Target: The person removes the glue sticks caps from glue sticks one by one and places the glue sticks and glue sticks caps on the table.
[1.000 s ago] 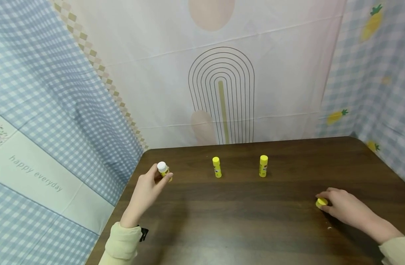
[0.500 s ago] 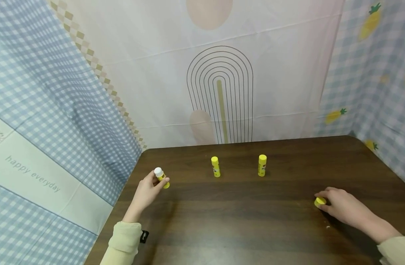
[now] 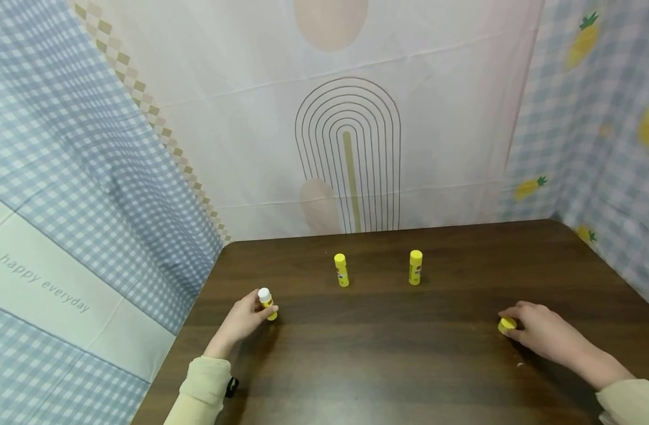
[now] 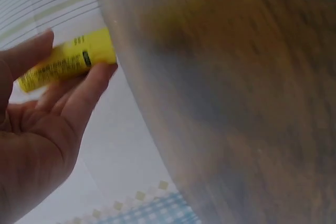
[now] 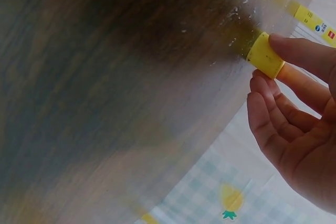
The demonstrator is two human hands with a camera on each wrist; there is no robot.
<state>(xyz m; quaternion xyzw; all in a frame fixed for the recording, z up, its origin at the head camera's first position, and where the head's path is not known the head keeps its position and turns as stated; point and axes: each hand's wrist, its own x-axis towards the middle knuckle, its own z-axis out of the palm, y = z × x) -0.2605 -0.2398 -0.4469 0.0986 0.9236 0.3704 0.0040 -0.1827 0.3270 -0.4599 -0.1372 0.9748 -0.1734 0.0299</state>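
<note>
My left hand (image 3: pixel 243 319) grips an uncapped glue stick (image 3: pixel 269 309) with a white top and a yellow body. In the left wrist view its yellow barrel (image 4: pixel 73 59) lies between thumb and fingers, its base close to the table; whether it touches cannot be told. Far to the right, my right hand (image 3: pixel 548 335) pinches a yellow cap (image 3: pixel 507 325) down at the tabletop. Thumb and fingertips hold this short cap by its sides in the right wrist view. Two capped yellow glue sticks, one left of centre (image 3: pixel 341 271) and one right of it (image 3: pixel 415 268), stand upright towards the back.
The dark wooden table (image 3: pixel 388 354) ends at a pale printed cloth (image 3: pixel 452 136) behind. Blue checked cloth (image 3: pixel 128 177) hangs on the left side, with more on the right. Small white crumbs (image 3: pixel 520 365) lie near my right hand.
My left hand has lowered the glue stick towards the table and brought it nearer to me. My right hand keeps its hold on the cap; the view has shifted slightly.
</note>
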